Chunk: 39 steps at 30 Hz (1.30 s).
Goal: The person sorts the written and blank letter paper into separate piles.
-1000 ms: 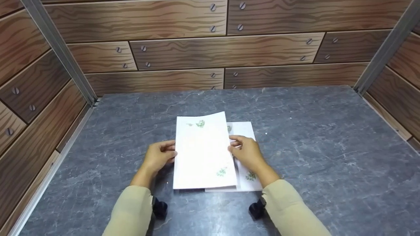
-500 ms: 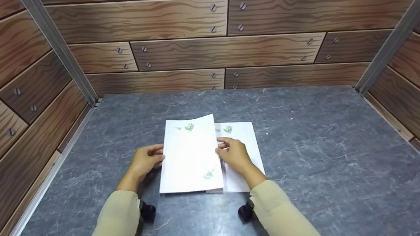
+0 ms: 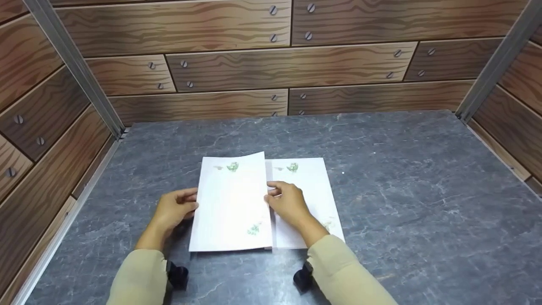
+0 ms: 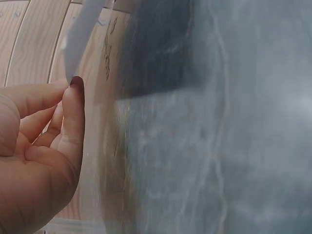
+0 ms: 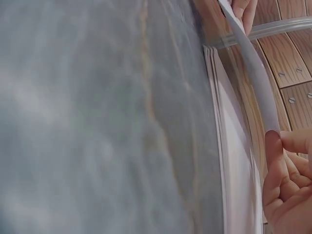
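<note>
"White paper is what both your hands hold. Your left hand (image 3: 170, 209) pinches one long edge of the sheet (image 3: 228, 201), your right hand (image 3: 288, 205) the other, thumb against finger on each side. Those are narrow grips, with only a thin margin caught. Will that do for you?"

"It should, if you match the pressure on both sides. The sheet bows between your hands (your right wrist view shows the curve best), so draw them very slightly apart to flatten it. Don't tug: paper this thin would probably crease near your thumbs."

"And where do you have it?"

"Raised above the table (image 3: 406, 190), overlapping the left part of the layered stack (image 3: 319, 190). Its far right corner turns up, so level that side first."

"Anything for you to watch further out?"

"Your right hand reaches across the stack, so lift that wrist enough that your sleeve (image 3: 349, 269) doesn't drag the top leaf. Compare the sheet's near edge with the stack's, and any twist should show. The plank-patterned wall (image 3: 233, 70) stands well beyond, so it shouldn't hinder you."
</note>
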Motion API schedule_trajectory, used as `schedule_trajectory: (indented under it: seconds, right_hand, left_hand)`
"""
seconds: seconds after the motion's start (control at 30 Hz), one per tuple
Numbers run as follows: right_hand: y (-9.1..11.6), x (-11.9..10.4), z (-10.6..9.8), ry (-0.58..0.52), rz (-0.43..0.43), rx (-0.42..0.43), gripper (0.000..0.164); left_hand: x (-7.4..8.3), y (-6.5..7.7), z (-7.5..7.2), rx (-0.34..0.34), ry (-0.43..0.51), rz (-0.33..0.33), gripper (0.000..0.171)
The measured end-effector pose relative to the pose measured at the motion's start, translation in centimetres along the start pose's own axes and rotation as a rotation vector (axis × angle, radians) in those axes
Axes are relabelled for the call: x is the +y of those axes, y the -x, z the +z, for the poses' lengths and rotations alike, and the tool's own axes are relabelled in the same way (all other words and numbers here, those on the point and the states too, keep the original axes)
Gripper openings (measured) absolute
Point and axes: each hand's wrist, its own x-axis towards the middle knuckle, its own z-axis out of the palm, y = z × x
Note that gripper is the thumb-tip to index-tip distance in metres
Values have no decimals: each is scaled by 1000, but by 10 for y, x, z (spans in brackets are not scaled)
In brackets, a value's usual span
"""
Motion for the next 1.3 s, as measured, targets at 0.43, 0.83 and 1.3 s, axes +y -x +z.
schedule_trajectory:
  seconds: [0.43, 0.83, 1.3]
  right_hand:
    - [-1, -8, 18, 42, -14, 8, 34]
    - [-1, -14, 26, 79, 1, -16, 35]
    - [1, -18, 28, 108, 0, -12, 39]
  left_hand:
    - [-7, -2, -13, 44, -49, 20, 38]
    - [-11, -3, -12, 96, -56, 13, 36]
    - [-12, -2, -10, 138, -102, -11, 32]
